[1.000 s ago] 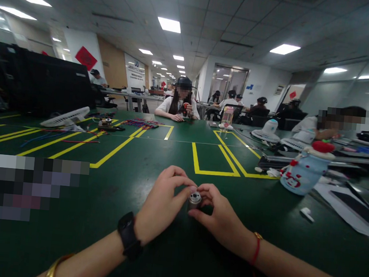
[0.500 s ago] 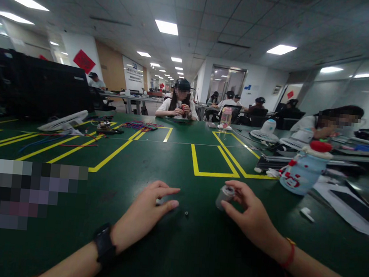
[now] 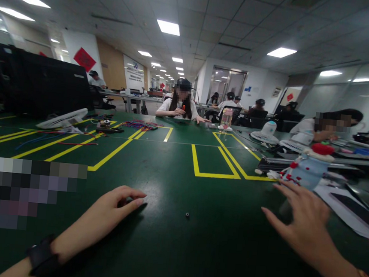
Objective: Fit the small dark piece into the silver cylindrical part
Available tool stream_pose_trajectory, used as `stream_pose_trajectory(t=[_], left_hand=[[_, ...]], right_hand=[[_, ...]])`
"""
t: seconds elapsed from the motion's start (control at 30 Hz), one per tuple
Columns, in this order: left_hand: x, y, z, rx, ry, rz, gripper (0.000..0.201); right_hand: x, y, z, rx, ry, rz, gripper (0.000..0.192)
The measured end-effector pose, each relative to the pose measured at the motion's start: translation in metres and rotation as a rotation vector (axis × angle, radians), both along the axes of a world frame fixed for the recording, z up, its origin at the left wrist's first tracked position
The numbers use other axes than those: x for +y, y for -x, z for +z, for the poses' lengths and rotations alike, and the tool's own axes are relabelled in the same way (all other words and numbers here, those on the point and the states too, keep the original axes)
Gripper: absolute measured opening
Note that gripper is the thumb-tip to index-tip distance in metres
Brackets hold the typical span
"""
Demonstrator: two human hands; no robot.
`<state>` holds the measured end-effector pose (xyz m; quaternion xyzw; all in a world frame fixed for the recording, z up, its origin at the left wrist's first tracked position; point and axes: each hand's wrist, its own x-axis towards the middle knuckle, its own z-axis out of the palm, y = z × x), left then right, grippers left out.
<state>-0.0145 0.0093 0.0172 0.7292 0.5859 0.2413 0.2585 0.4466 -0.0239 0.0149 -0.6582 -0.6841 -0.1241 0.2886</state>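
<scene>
My left hand [image 3: 113, 210] is low over the green table [image 3: 162, 248] at left of centre. Its fingers are loosely bent and the thumb tip lies close to the forefinger, with nothing visible between them. At the right, my right hand [image 3: 308, 231] is open, fingers and thumb apart, slightly blurred. Partly hidden behind it is a small grey cylinder [image 3: 284, 208], in the gap by the thumb; whether the hand touches it I cannot tell. A tiny dark ring-like part [image 3: 187, 215] lies on the table between my hands.
Beyond my right hand stand a blue snowman-shaped bottle [image 3: 311, 169] and a dark phone [image 3: 355, 209] on white paper. Yellow tape [image 3: 216, 176] marks the tabletop. Wires [image 3: 140, 125] and a white fan [image 3: 63, 119] lie far left. A person [image 3: 181, 101] sits opposite.
Both hands have moved outward, away from each other. My right hand carried the grey cylinder to the right and its fingers spread. The tiny part stayed put.
</scene>
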Motion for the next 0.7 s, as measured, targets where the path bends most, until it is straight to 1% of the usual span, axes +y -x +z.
stream_pose_trajectory(t=[0.03, 0.07, 0.1, 0.13, 0.2, 0.23, 0.27, 0.3, 0.33, 0.4, 0.43, 0.5, 0.57, 0.6, 0.63, 0.7], left_hand=[[0.0, -0.002, 0.0, 0.003, -0.01, -0.011, 0.041], [0.0, -0.004, -0.001, 0.006, -0.02, -0.018, 0.04], [0.0, -0.004, -0.002, 0.01, -0.03, -0.022, 0.039], [0.0, -0.004, -0.004, 0.015, -0.039, -0.024, 0.038], [-0.001, -0.002, -0.008, 0.028, -0.058, -0.021, 0.038], [-0.001, -0.001, -0.009, 0.035, -0.064, -0.02, 0.038], [-0.002, 0.001, -0.01, 0.041, -0.066, -0.02, 0.038], [-0.002, 0.002, -0.011, 0.045, -0.067, -0.021, 0.038], [-0.003, 0.002, -0.011, 0.046, -0.065, -0.022, 0.037], [-0.004, 0.002, -0.011, 0.037, -0.06, -0.029, 0.036], [-0.004, 0.001, -0.01, 0.032, -0.06, -0.031, 0.036], [-0.003, -0.001, -0.01, 0.027, -0.065, -0.032, 0.035], [-0.002, -0.004, -0.01, 0.035, -0.079, -0.029, 0.034], [-0.002, -0.005, -0.01, 0.041, -0.086, -0.03, 0.033], [-0.001, -0.005, -0.01, 0.047, -0.09, -0.032, 0.033], [-0.001, -0.005, -0.011, 0.053, -0.088, -0.035, 0.034]], right_hand=[[0.0, 0.026, 0.002, -0.055, 0.008, 0.124, 0.052], [0.0, 0.053, 0.004, -0.097, 0.048, 0.268, 0.04], [0.001, 0.08, 0.004, -0.11, 0.124, 0.392, 0.034], [0.004, 0.106, 0.004, -0.095, 0.189, 0.478, 0.034], [0.01, 0.147, 0.004, -0.066, 0.272, 0.59, 0.033], [0.014, 0.16, 0.005, -0.06, 0.295, 0.619, 0.028], [0.017, 0.168, 0.008, -0.06, 0.306, 0.632, 0.024], [0.021, 0.169, 0.012, -0.064, 0.309, 0.627, 0.021], [0.024, 0.164, 0.017, -0.066, 0.303, 0.605, 0.021], [0.027, 0.137, 0.032, -0.06, 0.269, 0.514, 0.023], [0.028, 0.115, 0.04, -0.055, 0.244, 0.448, 0.025], [0.028, 0.063, 0.055, -0.05, 0.194, 0.294, 0.03], [0.027, 0.01, 0.063, -0.04, 0.142, 0.103, 0.034], [0.027, -0.014, 0.064, -0.037, 0.159, -0.007, 0.033], [0.027, -0.035, 0.062, -0.034, 0.248, -0.097, 0.032], [0.028, -0.063, 0.056, -0.03, 0.382, -0.187, 0.031]])
